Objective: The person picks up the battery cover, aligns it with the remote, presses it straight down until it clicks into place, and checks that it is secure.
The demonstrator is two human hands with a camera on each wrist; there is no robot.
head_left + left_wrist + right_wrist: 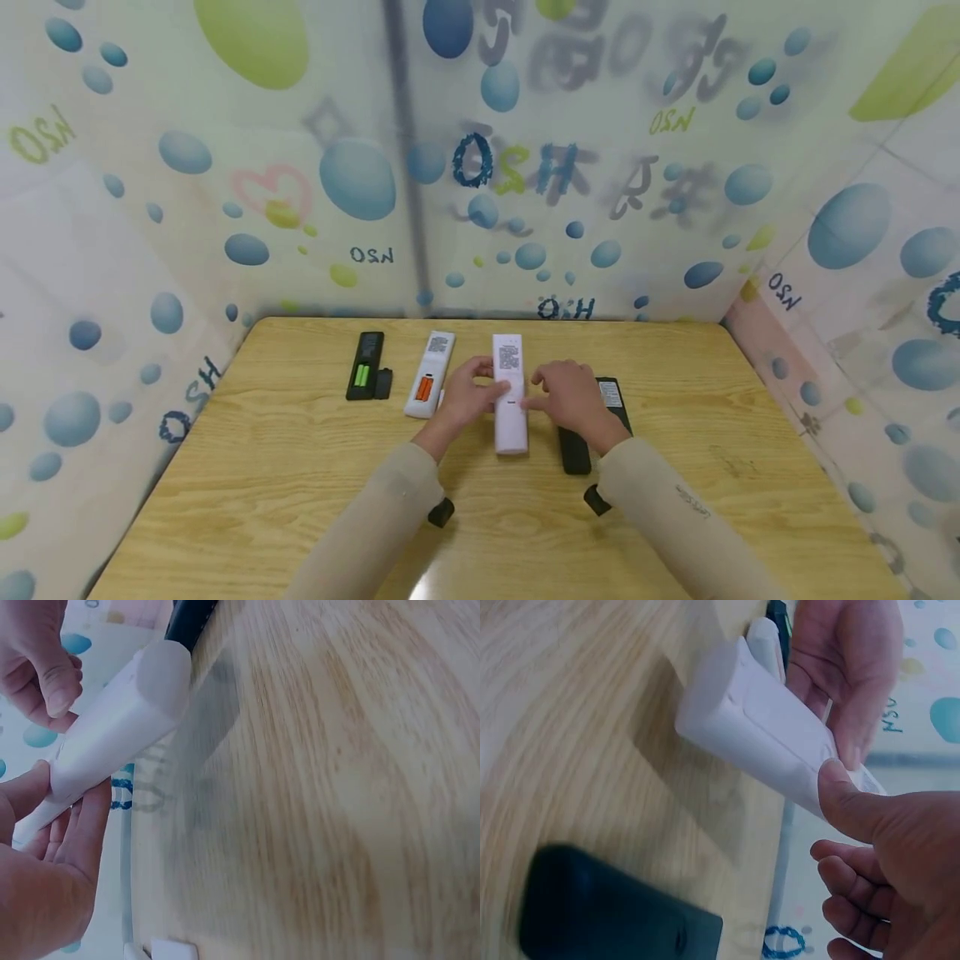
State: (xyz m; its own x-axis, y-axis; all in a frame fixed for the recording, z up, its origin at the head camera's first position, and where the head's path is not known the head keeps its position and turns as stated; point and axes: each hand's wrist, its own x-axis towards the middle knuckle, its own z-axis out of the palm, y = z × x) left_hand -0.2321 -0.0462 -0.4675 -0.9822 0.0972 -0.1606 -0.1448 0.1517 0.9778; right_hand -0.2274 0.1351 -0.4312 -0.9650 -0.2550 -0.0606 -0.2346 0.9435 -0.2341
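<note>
A white remote control (512, 429), its labelled back facing up, is raised off the table in my left hand (468, 392). That thumb lies across the back, with the fingers round the left side, as the left wrist view of the remote (120, 720) shows. My right hand (573, 396) is at the remote's right edge. In the right wrist view the right thumb (847, 795) touches the remote near its battery cover (787, 724), which is in place. The other right fingers (855, 889) are loosely bent, away from the remote.
At the left lies a black remote (366, 358) with green batteries, its cover (383, 383) beside it. A second white remote (435, 358) holds orange batteries. Another black remote (575, 454) lies partly under my right hand. Patterned sheeting (337, 283) borders the wooden table (247, 467).
</note>
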